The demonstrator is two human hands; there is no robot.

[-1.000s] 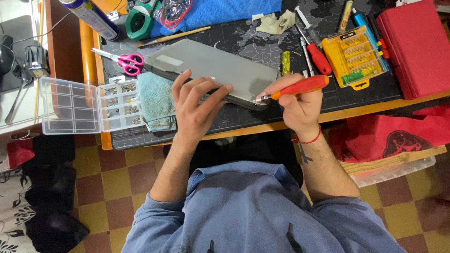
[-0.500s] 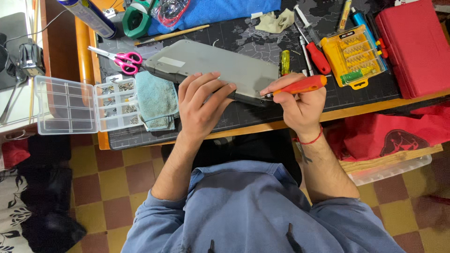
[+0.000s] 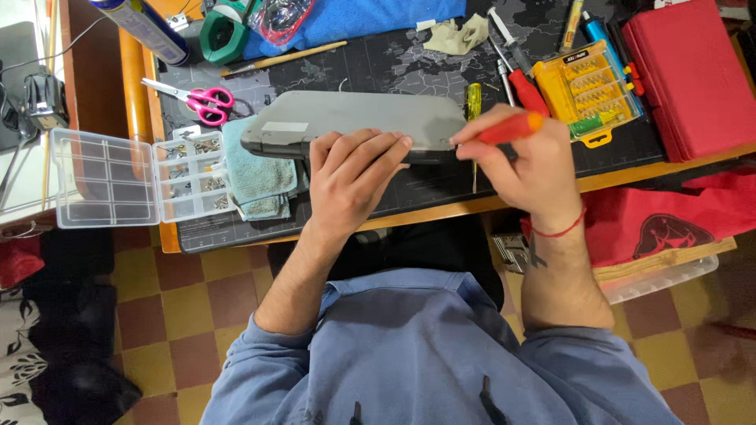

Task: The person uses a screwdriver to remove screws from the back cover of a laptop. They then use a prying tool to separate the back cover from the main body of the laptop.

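At the desk's front edge, the left hand [image 3: 350,177] presses flat on a grey laptop [image 3: 354,124] (closed, underside up) while the right hand [image 3: 528,161] grips an orange-handled screwdriver [image 3: 504,128].

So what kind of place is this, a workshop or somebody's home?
Probably a home repair bench. The right hand holds a red screwdriver to a closed grey laptop, with a yellow bit set and a clear parts box nearby.

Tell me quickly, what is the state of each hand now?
Left hand: open, fingers spread, pressing flat on the closed grey laptop.
Right hand: closed around the red-handled screwdriver.
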